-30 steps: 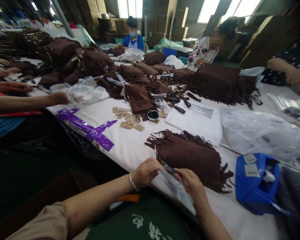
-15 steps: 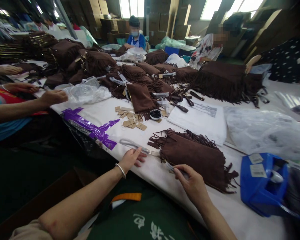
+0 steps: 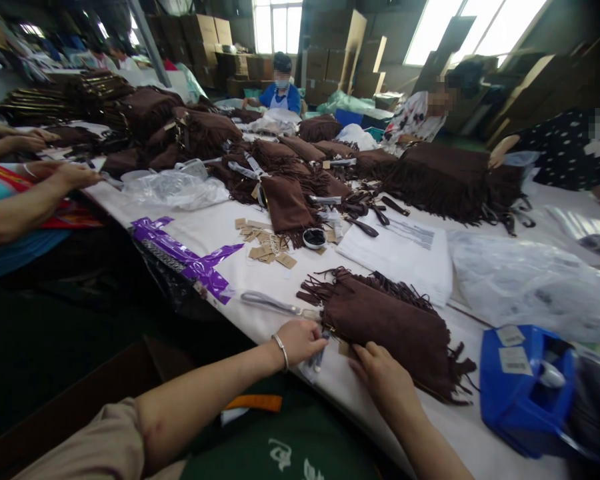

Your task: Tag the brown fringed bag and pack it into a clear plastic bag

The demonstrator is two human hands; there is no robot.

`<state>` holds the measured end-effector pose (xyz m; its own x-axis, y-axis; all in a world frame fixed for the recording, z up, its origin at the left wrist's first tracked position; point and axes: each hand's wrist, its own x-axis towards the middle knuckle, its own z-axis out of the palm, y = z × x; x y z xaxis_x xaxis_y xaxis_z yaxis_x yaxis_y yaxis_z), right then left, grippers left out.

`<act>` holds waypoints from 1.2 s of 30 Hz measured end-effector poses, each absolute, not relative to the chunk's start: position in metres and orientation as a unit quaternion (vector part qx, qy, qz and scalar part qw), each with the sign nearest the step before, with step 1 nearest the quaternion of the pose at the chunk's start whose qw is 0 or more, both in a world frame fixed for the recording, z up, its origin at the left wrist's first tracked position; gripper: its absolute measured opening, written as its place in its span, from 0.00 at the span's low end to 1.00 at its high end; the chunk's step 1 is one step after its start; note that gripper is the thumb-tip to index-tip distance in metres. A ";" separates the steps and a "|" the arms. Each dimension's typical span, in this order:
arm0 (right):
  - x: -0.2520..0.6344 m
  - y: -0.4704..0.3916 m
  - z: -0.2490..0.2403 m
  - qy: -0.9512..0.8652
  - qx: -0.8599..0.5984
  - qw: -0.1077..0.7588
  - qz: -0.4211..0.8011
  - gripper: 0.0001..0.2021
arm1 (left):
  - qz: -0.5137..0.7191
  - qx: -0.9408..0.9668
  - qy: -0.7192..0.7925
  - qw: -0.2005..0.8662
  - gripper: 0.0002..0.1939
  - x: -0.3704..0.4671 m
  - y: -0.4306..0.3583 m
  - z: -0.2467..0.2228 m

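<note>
A brown suede fringed bag (image 3: 387, 323) lies on the white table (image 3: 260, 280) in front of me. My left hand (image 3: 300, 339), with a bracelet on its wrist, pinches a small clear plastic sleeve (image 3: 316, 360) at the bag's near left corner. My right hand (image 3: 380, 373) rests on the bag's near edge, fingers pressed against the suede. A plastic-wrapped strap (image 3: 275, 305) lies on the table just left of the bag.
A blue tape dispenser (image 3: 525, 387) stands at the right. Paper tags (image 3: 265, 243), a purple bag (image 3: 185, 257), a white sheet (image 3: 400, 250) and clear plastic bags (image 3: 530, 280) lie beyond. Piles of brown fringed bags (image 3: 445, 173) fill the far table. Other people work around it.
My left hand left the wrapped strap on the table and came back to the bag's corner, now pinching the small plastic sleeve. My right hand shifted onto the bag's edge.
</note>
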<state>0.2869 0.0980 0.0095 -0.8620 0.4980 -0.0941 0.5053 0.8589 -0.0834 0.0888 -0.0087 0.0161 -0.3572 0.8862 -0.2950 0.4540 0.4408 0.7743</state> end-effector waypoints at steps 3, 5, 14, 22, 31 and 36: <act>0.286 0.099 0.003 0.970 0.242 0.022 -0.030 0.17 | 0.332 0.396 0.738 0.433 0.14 0.082 -0.007 0.013; 0.285 0.096 -0.005 0.966 0.258 0.005 -0.017 0.19 | 0.349 0.368 0.719 0.475 0.19 0.076 -0.009 0.011; 0.277 0.091 0.001 0.972 0.217 -0.082 -0.030 0.12 | 0.364 0.345 0.661 0.558 0.25 0.082 -0.013 0.004; 0.269 0.059 0.006 0.807 0.336 -0.175 -0.454 0.18 | 0.367 0.348 0.662 0.554 0.28 0.081 -0.024 0.009; 0.267 0.049 -0.009 0.704 0.409 -0.048 -0.579 0.25 | 0.402 0.391 0.620 0.549 0.21 0.086 -0.029 0.026; 0.247 0.030 -0.011 0.621 0.395 -0.066 -0.674 0.26 | 0.338 0.539 0.753 0.168 0.12 0.045 -0.047 0.031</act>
<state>0.2474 0.0303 -0.0106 -0.6796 0.5791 -0.4504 0.4015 -0.2201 -0.8890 0.0446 -0.0468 0.0312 -0.3628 0.9253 0.1107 0.6985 0.1914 0.6896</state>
